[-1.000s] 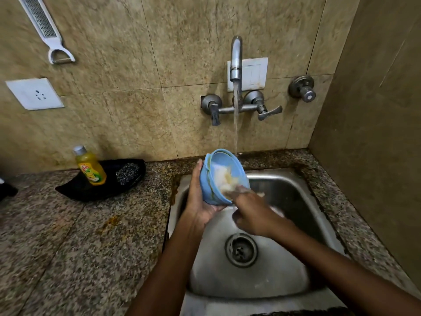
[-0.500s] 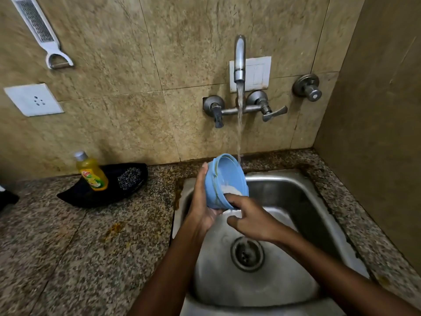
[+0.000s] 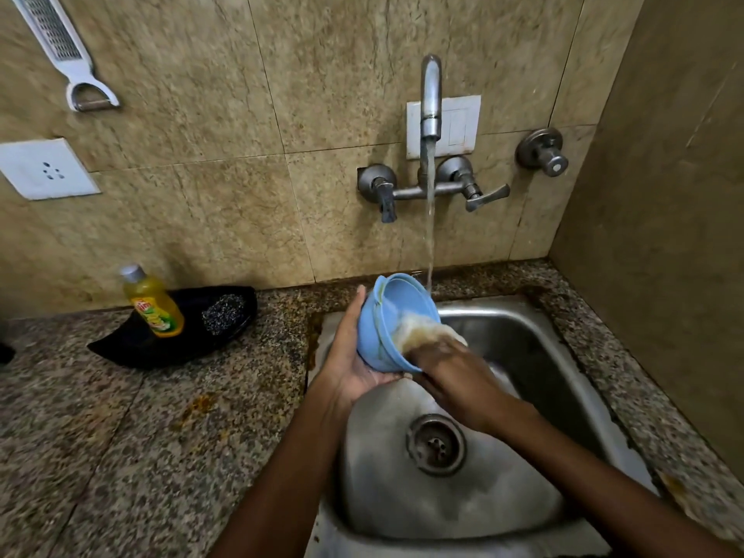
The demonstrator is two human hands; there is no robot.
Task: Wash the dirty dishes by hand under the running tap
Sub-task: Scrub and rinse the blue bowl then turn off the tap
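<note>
Left grip (image 3: 354, 356) curled around tilted blue bowl (image 3: 386, 328), right grip (image 3: 451, 368) pinching soapy sponge (image 3: 418, 328) inside, tap (image 3: 430, 98) at twelve o'clock.

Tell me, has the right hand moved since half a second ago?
Yes. The right hand has pushed up into the blue bowl, away from the sink drain; before, it sat below the bowl's rim.

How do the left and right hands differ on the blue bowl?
The left hand cups the blue bowl from outside and below, palm up, thumb along its side; the right hand reaches inside and presses a soapy sponge against the inner wall. The left hand supports the bowl; the right hand scrubs it. Both hands are over the sink, beside the tap stream.
</note>
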